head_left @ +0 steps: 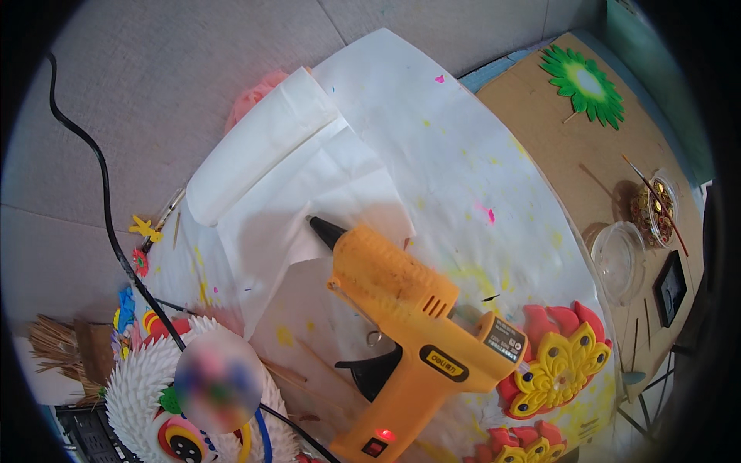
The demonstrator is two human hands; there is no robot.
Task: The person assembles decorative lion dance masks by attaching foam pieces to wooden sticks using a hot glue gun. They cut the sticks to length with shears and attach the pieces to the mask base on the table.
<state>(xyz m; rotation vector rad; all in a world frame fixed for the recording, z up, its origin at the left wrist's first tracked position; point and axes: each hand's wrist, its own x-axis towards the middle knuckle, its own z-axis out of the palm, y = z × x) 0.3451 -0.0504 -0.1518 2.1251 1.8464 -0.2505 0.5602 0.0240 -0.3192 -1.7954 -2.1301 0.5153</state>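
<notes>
Neither of my hands shows in the head view. Large in the middle is an orange hot glue gun (413, 309), its black nozzle pointing to the upper left. Its black trigger (374, 370) has no finger on it, and a red light glows on the handle near the lower edge. Behind the nozzle lies a roll of white paper towel (262, 150), partly unrolled. At the lower left sits a white, scaly lion-like head (135, 390) with a big eye; part of it is blurred. Yellow and red petal-shaped ornaments with dark dots (559, 363) lie at the lower right.
White sheeting (463, 147) with pink and yellow stains covers the table. On the brown board (532, 108) at right are a green leafy piece (587, 86), a clear cup (620, 262), a tub of gold bits (653, 216) and a brush. A black cord (104, 177) crosses the left side.
</notes>
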